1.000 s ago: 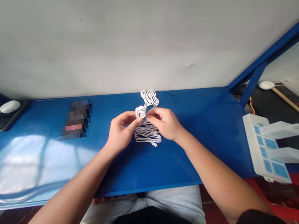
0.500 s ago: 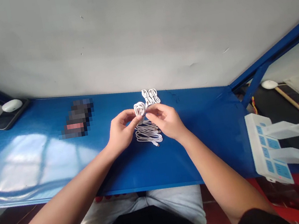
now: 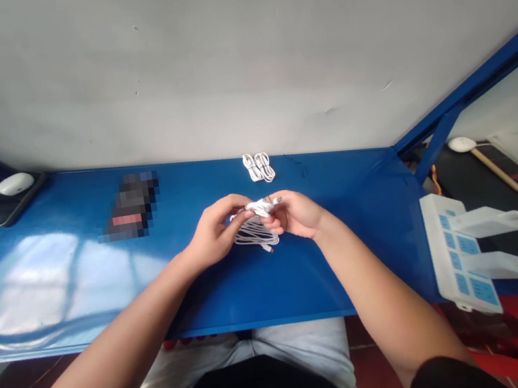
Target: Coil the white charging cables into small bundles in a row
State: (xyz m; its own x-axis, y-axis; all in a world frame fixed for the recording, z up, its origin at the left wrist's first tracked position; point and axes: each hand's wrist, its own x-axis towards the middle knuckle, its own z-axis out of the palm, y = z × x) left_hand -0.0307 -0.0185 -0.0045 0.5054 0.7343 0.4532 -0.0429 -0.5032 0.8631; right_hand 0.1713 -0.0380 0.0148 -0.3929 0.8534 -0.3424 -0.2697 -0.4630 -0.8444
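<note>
My left hand (image 3: 218, 230) and my right hand (image 3: 294, 214) meet over the blue metal table (image 3: 348, 258), pinching a small folded bundle of white cable (image 3: 258, 207) between their fingers. Below them, a looser white cable coil (image 3: 256, 237) lies on the table, with a connector tip (image 3: 268, 249) at its near end. Whether this coil joins the held bundle is hidden by my fingers. Farther back, a separate neatly looped white cable (image 3: 259, 168) lies apart from both hands.
A pixelated, unreadable object (image 3: 130, 206) lies left of my hands. A white round device sits on a dark phone (image 3: 10, 208) at the far left corner. A white power strip (image 3: 453, 255) with two plugged-in white chargers overhangs the right edge. A grey wall stands behind.
The held bundle has moved lower and right, and my hands have turned inward around it. The far looped cable now shows fully, with my hands lower and away from it.
</note>
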